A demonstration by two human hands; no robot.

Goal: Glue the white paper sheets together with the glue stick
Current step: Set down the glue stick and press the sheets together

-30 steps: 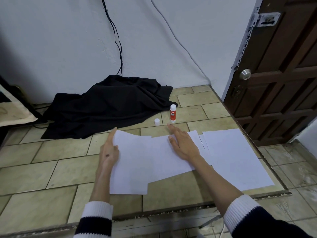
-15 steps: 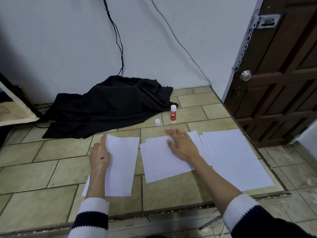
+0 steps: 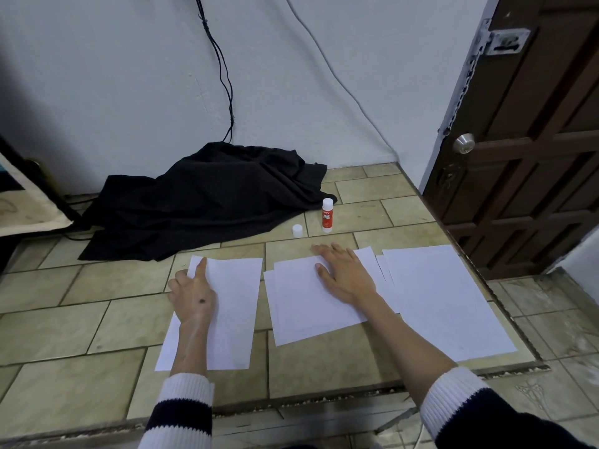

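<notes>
Glue stick stood upright on the tiled surface, w/ its white cap off and sitting just left of it. Black cloth lay heaped left of the glue stick, against the wall, its edge close behind the stick.

Nearer the person than the glue stick, 3 lots of white paper lay flat. Middle sheets, approx straight in front of the stick, were 2 overlapping pieces; right hand rested flat on them, fingers straight & spread, gripping nothing. Single sheet lay left of those, a strip of tile between. Left hand sat on its left edge, index finger extended along the paper toward the far corner, other fingers curled under; holding nothing. Right stack lay right of the middle sheets, overlapping their right edge, near the brown door.

Both hands well apart from the glue stick.
</notes>
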